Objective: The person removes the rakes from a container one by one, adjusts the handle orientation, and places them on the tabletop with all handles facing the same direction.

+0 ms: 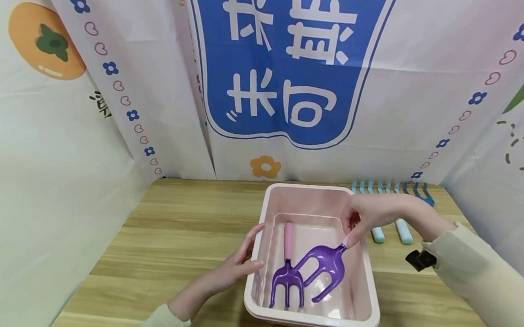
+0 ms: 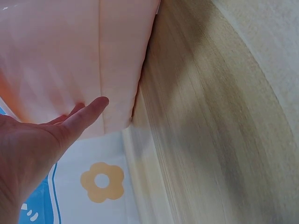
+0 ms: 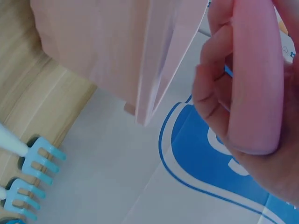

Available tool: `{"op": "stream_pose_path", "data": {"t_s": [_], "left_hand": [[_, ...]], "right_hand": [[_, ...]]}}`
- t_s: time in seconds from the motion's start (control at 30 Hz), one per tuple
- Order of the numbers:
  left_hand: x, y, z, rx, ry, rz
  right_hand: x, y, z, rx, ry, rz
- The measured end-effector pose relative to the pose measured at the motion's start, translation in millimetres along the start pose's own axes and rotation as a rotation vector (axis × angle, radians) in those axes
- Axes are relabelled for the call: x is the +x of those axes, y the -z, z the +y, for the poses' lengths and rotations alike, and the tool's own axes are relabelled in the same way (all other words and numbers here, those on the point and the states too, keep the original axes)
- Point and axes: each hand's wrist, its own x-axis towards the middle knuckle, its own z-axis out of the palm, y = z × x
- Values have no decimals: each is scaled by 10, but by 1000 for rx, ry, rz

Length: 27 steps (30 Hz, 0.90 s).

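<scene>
A pink plastic bin (image 1: pixel 311 321) stands on the wooden table. My left hand (image 1: pixel 233 267) rests at its left rim, and in the left wrist view the extended fingers (image 2: pixel 86 114) lie against the outer wall. Over the bin's right side, my right hand (image 1: pixel 373 213) grips a purple hand fork (image 1: pixel 328 262) by its pink handle (image 3: pixel 257 79). The fork's tines point down and left into the bin. Inside lies a second purple hand fork (image 1: pixel 287 272), its pink handle toward the back; the held fork's tines overlap it in the head view.
Two light blue hand rakes (image 1: pixel 378 234) lie right of the bin, partly hidden by my right arm. A dark blue rake head (image 1: pixel 422 193) shows behind that arm. Printed cloth (image 1: pixel 177 148) hangs around the table's back and sides.
</scene>
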Motion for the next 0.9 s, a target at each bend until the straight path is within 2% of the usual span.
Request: {"op": "stream_pose_path", "data": {"t_s": [0.27,0.57,0.67,0.9], "left_hand": [[3,12,-25,7,-5,-2],[1,10,-27,5,-2,-1],[-2,10,-24,7,0,0],[-4,9,-17,7,12,-1]], "right_hand": [[-224,-43,78,28,99,102],[-472,-129,212,-12,196,211],[-549,-165,245,0,173,253],[-738,-274,263,29,43,370]]}}
